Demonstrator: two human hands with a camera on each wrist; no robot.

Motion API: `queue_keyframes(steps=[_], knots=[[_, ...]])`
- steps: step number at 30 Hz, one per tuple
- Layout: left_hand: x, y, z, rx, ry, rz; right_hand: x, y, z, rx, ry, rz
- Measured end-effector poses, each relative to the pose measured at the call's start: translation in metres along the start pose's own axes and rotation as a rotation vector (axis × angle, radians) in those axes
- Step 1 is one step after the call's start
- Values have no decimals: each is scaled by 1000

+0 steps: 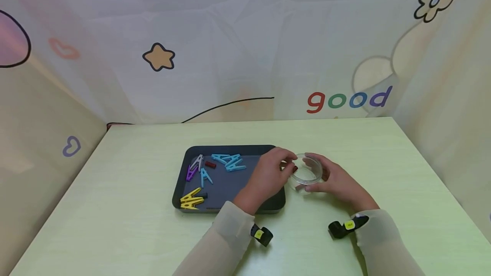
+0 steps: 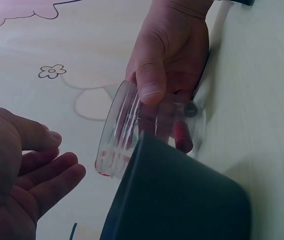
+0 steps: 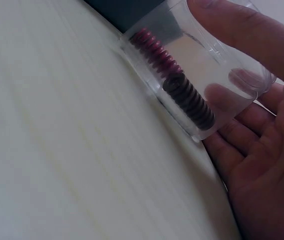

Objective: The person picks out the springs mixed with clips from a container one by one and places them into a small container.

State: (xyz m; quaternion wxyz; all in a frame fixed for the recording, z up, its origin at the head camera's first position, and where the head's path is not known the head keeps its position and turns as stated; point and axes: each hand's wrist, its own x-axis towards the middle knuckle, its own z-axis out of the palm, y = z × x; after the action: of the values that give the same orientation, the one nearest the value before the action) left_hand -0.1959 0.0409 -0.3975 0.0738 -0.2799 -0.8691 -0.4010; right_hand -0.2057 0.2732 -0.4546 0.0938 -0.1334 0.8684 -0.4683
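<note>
My right hand (image 1: 333, 180) holds a clear plastic cup (image 1: 308, 177) just right of the tray, thumb on one side and fingers around the other. In the right wrist view, a red spring (image 3: 156, 52) and a black spring (image 3: 189, 100) lie at the cup's bottom. Over the tray's right edge reaches my left hand (image 1: 270, 173), its fingertips close to the cup's rim. Its fingers are loosely bent, and nothing shows between them in the left wrist view. A small dark-red piece shows beside these fingertips in the head view.
The dark tray (image 1: 226, 201) contains light-blue clothespins (image 1: 230, 162), yellow clothespins (image 1: 192, 199), a purple one (image 1: 190, 173) and a pale one (image 1: 197, 162). Another red spring (image 1: 210, 164) and a black spring (image 1: 201, 195) also lie there. A patterned cloth (image 1: 245, 54) hangs behind the table.
</note>
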Motion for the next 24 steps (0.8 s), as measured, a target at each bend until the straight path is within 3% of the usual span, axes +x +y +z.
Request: queue_keyframes(steps=[15, 24], knots=[[0, -3, -5, 35, -9, -37, 0, 0, 1, -6, 1, 1], [-3, -7, -13, -165, -47, -115, 0, -2, 0, -15, -7, -1]])
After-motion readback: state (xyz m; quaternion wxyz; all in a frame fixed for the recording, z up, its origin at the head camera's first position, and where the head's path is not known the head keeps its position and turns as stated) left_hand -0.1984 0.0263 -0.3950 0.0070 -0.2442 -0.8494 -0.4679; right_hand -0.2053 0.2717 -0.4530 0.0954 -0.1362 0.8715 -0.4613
